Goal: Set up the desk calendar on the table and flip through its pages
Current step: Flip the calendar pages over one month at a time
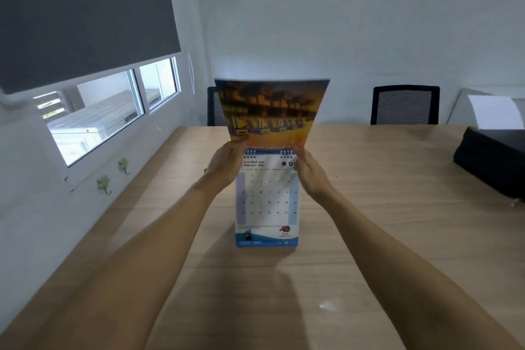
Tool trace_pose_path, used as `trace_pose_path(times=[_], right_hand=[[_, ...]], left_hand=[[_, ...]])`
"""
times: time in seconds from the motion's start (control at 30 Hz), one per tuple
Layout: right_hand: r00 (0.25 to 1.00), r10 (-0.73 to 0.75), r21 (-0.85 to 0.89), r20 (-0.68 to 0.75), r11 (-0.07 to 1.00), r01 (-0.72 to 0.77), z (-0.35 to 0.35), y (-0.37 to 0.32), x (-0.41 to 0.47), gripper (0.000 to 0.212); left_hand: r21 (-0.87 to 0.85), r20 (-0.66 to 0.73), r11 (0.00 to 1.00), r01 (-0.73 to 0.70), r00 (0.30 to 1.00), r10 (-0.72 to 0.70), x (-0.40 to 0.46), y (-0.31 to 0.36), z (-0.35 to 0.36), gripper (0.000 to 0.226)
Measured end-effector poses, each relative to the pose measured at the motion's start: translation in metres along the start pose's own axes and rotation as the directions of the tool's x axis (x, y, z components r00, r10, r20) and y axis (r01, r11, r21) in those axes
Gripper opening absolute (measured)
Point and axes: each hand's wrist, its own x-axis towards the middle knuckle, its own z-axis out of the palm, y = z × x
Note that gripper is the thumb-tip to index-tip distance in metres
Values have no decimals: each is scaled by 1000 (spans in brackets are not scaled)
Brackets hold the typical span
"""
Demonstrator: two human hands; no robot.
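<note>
Standing upright on the wooden worktop [355,236], desk calendar [267,202] open at February, left hand [225,163] and right hand [311,176] pinching the lifted picture page [272,111] beside the spiral binding, risking torn holes if yanked.

An office meeting room: long wooden table [369,207], mesh chairs [404,106], roller blind [85,14].

The calendar [267,202] is showing a white page with a grid of dark numbers, pale blue side columns and a blue wavy band; above it, the lifted page [272,113] is glowing orange-yellow. Behind it, black mesh chairs [404,105]; beneath it, a light wood-grain table [369,221].
</note>
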Motion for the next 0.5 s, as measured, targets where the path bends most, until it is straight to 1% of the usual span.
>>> trace_pose_path(times=[0.03,0.07,0.1,0.13,0.17,0.23,0.3,0.4,0.5], right_hand=[[999,-42,-156,31,987,46,4,4,5,50],[997,-42,-329,62,942,60,6,6,10,53],[996,-31,-483,85,873,68,8,9,15,57],[994,-19,-593,106,802,79,10,11,21,61],[993,-6,-658,119,749,84,11,9,23,64],[989,36,-721,146,688,81,13,13,30,70],[986,71,-751,152,657,69,13,17,39,73],[982,98,-777,158,626,63,18,22,46,74],[987,94,-773,127,633,39,20,25,50,71]], left_hand=[[235,19,965,-112,994,111,5,-4,2,44],[406,60,891,-202,979,195,10,-9,5,51],[501,103,829,-249,968,229,14,-12,6,58],[557,129,786,-269,963,238,20,-17,9,63],[610,152,744,-273,962,229,23,-19,11,68],[682,204,681,-267,963,174,30,-23,17,73],[703,241,664,-256,964,116,38,-26,22,75],[709,260,664,-237,963,66,45,-34,29,70],[678,252,708,-199,967,30,49,-41,36,65]])
